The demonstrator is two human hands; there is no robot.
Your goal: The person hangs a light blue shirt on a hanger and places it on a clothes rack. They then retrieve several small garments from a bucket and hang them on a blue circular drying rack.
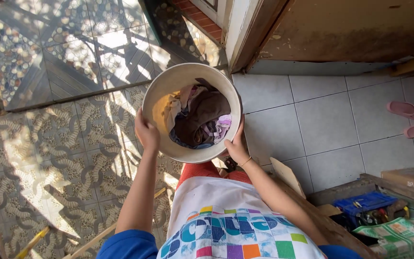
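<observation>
Head cam: I see left hand (146, 133) & right hand (236, 146) gripping opposite rims of bucket (161, 91) w/ clothes (200, 117) between.

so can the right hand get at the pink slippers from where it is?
Probably not. The right hand grips the rim of the bucket of clothes, and the pink slippers lie far off across the grey tiles, well beyond the arm's stretch.

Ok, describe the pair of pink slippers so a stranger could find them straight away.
Start on the pale grey tiled floor right of the round basin held in both hands. Near the right edge lie two pink slippers, side by side on bare tile, the only pink footwear there.
</observation>
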